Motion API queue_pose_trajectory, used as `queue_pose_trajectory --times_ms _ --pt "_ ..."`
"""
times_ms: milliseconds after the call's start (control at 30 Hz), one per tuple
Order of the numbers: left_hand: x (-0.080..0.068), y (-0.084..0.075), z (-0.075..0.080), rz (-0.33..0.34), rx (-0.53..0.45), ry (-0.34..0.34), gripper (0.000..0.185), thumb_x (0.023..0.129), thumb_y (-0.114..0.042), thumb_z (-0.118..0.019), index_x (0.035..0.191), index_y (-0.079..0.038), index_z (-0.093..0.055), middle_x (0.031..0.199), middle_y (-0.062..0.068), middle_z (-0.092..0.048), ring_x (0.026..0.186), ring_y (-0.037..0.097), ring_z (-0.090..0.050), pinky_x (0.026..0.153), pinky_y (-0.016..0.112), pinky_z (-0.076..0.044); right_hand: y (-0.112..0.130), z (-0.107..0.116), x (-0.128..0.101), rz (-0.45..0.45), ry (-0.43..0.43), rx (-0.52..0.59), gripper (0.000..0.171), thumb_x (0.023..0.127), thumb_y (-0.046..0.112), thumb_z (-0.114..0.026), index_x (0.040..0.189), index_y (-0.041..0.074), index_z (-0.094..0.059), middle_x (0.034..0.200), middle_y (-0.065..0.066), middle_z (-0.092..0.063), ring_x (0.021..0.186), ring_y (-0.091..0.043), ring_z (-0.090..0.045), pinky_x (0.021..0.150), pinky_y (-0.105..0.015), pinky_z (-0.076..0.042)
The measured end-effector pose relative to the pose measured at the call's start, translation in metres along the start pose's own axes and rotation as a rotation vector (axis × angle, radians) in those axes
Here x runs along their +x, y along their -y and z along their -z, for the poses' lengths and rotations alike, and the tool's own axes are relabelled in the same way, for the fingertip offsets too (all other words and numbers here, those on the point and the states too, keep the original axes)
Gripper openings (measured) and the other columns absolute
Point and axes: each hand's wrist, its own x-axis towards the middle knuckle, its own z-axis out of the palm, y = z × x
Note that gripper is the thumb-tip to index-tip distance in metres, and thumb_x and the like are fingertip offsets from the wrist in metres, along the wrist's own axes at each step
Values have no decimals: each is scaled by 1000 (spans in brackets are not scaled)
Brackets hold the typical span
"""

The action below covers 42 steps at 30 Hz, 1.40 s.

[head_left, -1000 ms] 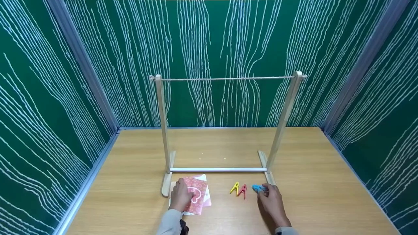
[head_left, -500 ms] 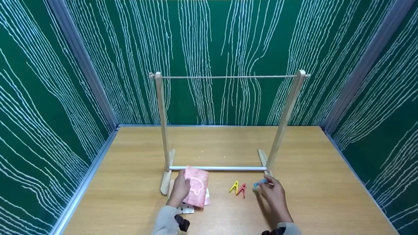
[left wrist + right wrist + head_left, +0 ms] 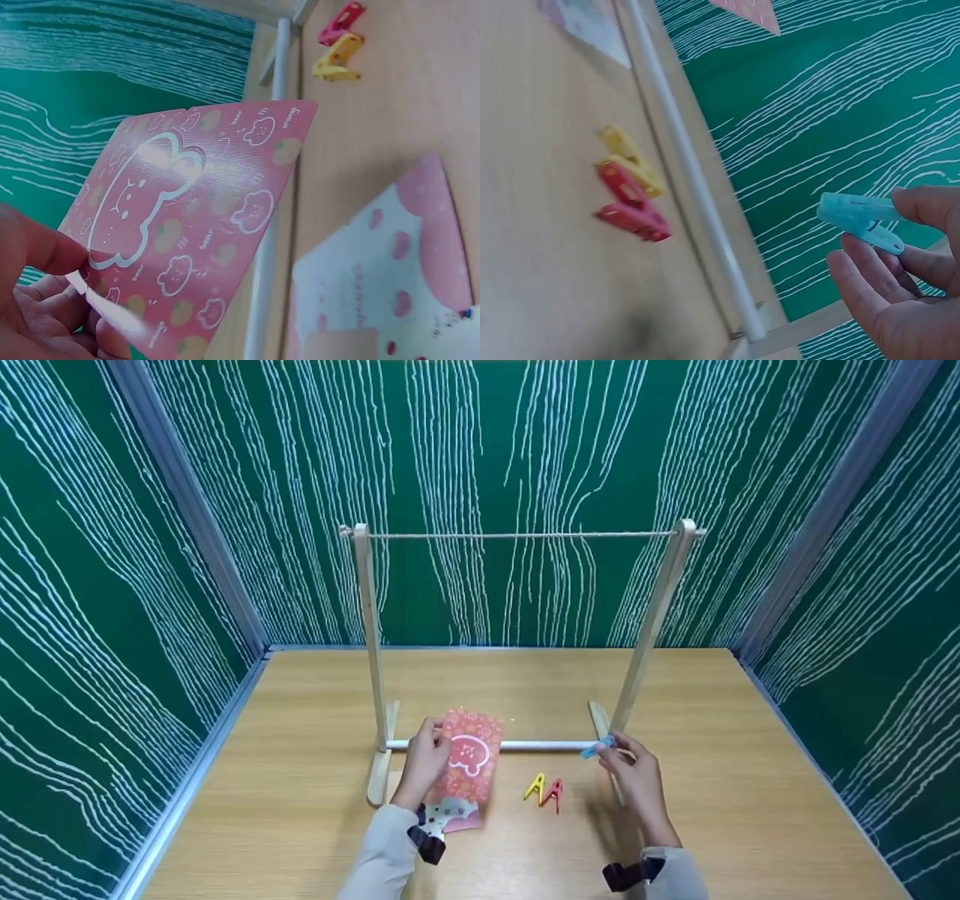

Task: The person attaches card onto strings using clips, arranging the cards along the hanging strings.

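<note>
My left hand (image 3: 425, 759) pinches a pink card (image 3: 472, 757) by its left edge, thumb on the printed side. A white bear outline and small fruit prints cover the card, as the left wrist view shows (image 3: 187, 210). Between the thumb and fingers of my right hand (image 3: 636, 780) is a light blue clothespin (image 3: 861, 217), raised above the table. Below the left hand lie more printed cards (image 3: 375, 270), white and pink with spots, partly hidden. A yellow clothespin (image 3: 534, 787) and a red clothespin (image 3: 553, 793) lie side by side on the table between the hands.
A wooden stand spans the table behind the hands, with a left post (image 3: 370, 637), a right post (image 3: 652, 630) and a white bottom bar (image 3: 540, 745). A string (image 3: 517, 535) is stretched between the post tops. Green walls (image 3: 517, 607) with white lines enclose the table.
The left hand has lifted the pink card off the other cards and moved it forward and slightly right. The right hand has raised the blue clothespin from the table and moved forward.
</note>
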Motion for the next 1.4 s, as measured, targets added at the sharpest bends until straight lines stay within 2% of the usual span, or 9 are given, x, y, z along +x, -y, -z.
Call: queue_pose_trajectory --times_ms 200,333,533,633,733,867,1000,1200,1400 --pt "11 -22 -5 -74 -3 6 20 91 -4 -53 110 4 -56 84 16 -70 63 8 -52 58 25 -46 22 4 4 36 3 -10 53 94 15 -62 140 -3 -43 126 -17 -48 85 9 -59 81 -12 -51" --pt "16 -38 -8 -102 -21 22 16 90 -4 -55 105 4 -58 82 15 -69 67 10 -54 62 24 -46 37 6 7 29 20 -70 55 95 24 -61 143 4 -42 132 -15 -47 95 5 -59 86 -13 -49" --pt "25 -59 -13 -43 -49 64 14 90 -5 -59 104 -2 -61 94 10 -64 85 16 -57 75 27 -51 62 11 11 63 42 -120 58 95 34 -59 144 11 -42 141 -17 -47 127 -25 -49 108 -37 -40" --pt "31 -68 -16 -28 -58 78 16 91 -9 -61 106 -4 -62 98 9 -64 90 18 -59 80 29 -52 72 13 12 95 52 -131 58 95 35 -59 145 11 -42 143 -18 -47 130 -30 -45 110 -42 -37" --pt "36 -77 -17 -52 -53 70 18 91 -11 -64 107 -3 -64 99 10 -66 91 19 -61 82 30 -53 80 15 14 125 54 -151 57 95 34 -58 145 11 -42 142 -17 -48 127 -27 -48 108 -39 -39" --pt "40 -87 -19 -104 -55 54 19 90 -11 -66 106 -1 -66 96 11 -69 88 19 -63 80 31 -54 90 17 16 177 33 -182 51 96 29 -58 143 12 -46 136 -15 -53 116 -15 -53 98 -24 -44" --pt "45 -98 -21 -116 -64 45 17 90 -11 -66 104 -2 -68 93 10 -70 84 16 -64 77 29 -55 103 19 18 222 19 -190 49 97 29 -57 141 11 -48 134 -15 -55 104 -3 -54 89 -15 -44" --pt "53 -119 -25 -155 -49 28 16 91 -13 -66 104 -3 -68 93 10 -71 85 16 -66 77 28 -55 124 21 22 348 -7 -175 44 95 22 -60 137 9 -53 130 -18 -59 95 6 -57 86 -12 -45" --pt "58 -145 -25 -191 -45 37 17 91 -15 -66 105 -4 -68 97 10 -72 88 16 -67 79 28 -56 148 23 24 493 -20 -144 42 95 18 -60 134 7 -54 125 -18 -60 93 6 -58 84 -11 -47"
